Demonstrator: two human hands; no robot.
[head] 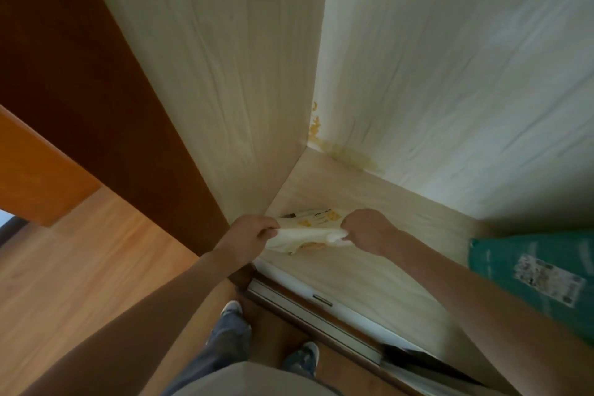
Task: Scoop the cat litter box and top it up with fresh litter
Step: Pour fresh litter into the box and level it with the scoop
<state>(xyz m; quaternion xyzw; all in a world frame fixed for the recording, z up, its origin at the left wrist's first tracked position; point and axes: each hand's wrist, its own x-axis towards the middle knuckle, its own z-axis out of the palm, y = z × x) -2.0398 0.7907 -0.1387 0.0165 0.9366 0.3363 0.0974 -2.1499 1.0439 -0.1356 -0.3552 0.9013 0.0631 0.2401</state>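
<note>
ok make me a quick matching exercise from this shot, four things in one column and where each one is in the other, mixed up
Things:
1. white and yellow bag
2. teal bag
3. yellow stain
4. shoes

Places:
A. in the back corner of the pale cupboard, low on the wall
B. on the wood floor, at the bottom of the frame
C. gripped between the left hand and right hand
D. at the right edge, on the cupboard floor

Pairs: 1-C, 2-D, 3-A, 4-B

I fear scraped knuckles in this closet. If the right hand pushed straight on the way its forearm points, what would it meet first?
Probably the bag that the right hand already grips; past it the left hand, then the closet's side wall. Depth is hard to judge here.
</note>
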